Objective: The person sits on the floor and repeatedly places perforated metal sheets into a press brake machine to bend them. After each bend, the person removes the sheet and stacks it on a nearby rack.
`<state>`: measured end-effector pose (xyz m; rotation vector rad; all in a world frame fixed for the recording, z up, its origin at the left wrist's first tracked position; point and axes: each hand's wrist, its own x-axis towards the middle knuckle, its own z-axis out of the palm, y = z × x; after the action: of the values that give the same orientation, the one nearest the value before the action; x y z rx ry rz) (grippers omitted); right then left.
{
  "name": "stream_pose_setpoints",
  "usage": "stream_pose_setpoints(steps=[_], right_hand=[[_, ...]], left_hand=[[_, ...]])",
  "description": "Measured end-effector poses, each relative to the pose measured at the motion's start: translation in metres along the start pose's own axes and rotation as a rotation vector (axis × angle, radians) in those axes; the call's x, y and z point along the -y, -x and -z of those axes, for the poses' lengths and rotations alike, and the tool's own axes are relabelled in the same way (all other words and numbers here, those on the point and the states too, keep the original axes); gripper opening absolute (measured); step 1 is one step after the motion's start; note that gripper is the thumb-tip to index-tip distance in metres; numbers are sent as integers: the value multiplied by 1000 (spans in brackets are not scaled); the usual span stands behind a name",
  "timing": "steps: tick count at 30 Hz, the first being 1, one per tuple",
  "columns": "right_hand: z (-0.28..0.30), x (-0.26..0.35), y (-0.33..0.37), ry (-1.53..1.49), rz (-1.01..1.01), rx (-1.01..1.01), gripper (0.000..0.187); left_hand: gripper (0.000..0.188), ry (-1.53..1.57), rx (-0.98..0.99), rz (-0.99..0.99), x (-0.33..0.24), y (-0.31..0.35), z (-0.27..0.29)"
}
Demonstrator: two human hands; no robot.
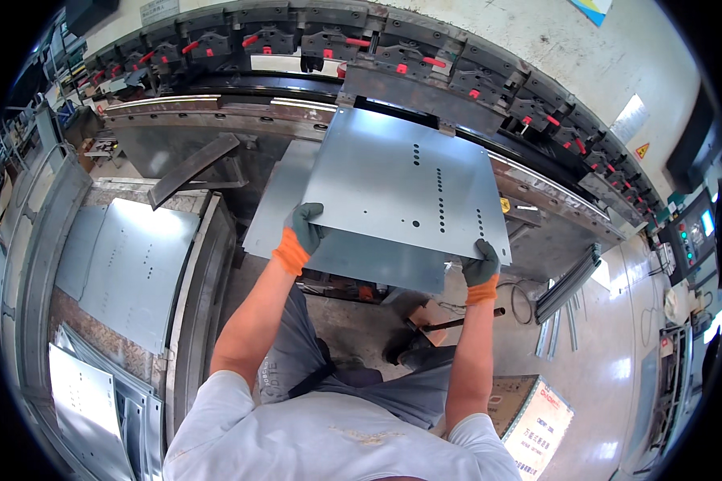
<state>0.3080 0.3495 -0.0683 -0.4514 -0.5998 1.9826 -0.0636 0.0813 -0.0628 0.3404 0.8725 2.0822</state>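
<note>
Perforated metal sheet (393, 184), upper centre of frame: pinched at the near edge by left hand (304, 229), left of centre, and right hand (481, 263), right of centre; no telling the spread of fingers hidden underneath. Support evenly; keep square to machine bed (257, 119).

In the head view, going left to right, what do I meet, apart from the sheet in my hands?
Sheet lying at left, left hand, right hand, metal strips, yellow warning sign, control panel.
</note>
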Motion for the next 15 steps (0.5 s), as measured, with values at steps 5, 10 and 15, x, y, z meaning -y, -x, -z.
stream_pose_setpoints(steps=[5,10,15], right_hand=[[-14,3,7,-2,-13,49,43],[-31,7,12,13,13,19,32],[-38,9,13,14,-2,28,32]], left_hand=[[31,-4,2,-16,1,-6,10],[30,-8,-8,-1,-11,-2,-3],[29,-13,1,-26,-13,4,-7]])
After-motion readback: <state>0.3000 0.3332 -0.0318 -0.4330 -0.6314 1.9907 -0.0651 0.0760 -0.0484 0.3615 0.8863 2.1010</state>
